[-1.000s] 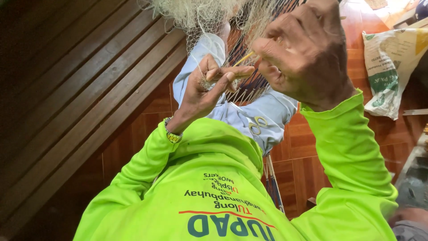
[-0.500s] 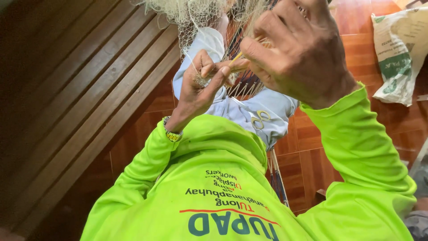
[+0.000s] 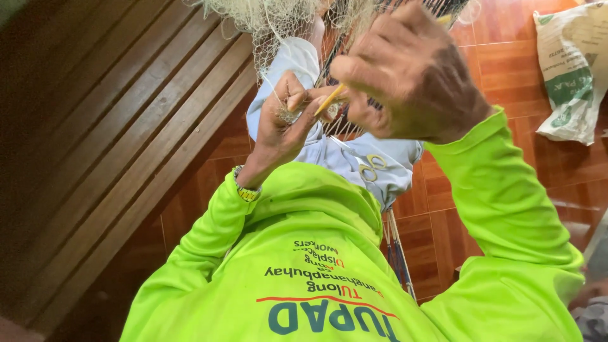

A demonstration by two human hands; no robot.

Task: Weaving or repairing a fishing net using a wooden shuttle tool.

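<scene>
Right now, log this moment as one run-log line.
left hand: pinching net mesh | right hand: gripping yellow netting needle at the mesh | below: pale blue cloth, red tile floor, white sack

Net [image 3: 266, 16], upper centre of frame: fine pale twine mesh, matt, fuzzy where bunched. Needle [image 3: 329, 100], centre: smooth yellow, apparently plastic. Sleeves [image 3: 506, 209]: neon green knit cloth, slight sheen. Floor tiles [image 3: 506, 38], right: glossy red-brown. Slats [image 3: 95, 139], left: dark wood, satin finish. Sack [image 3: 570, 76], upper right: woven plastic, matt.

Right hand [image 3: 411, 76] has shifted left, closer over left hand [image 3: 288, 120].
</scene>
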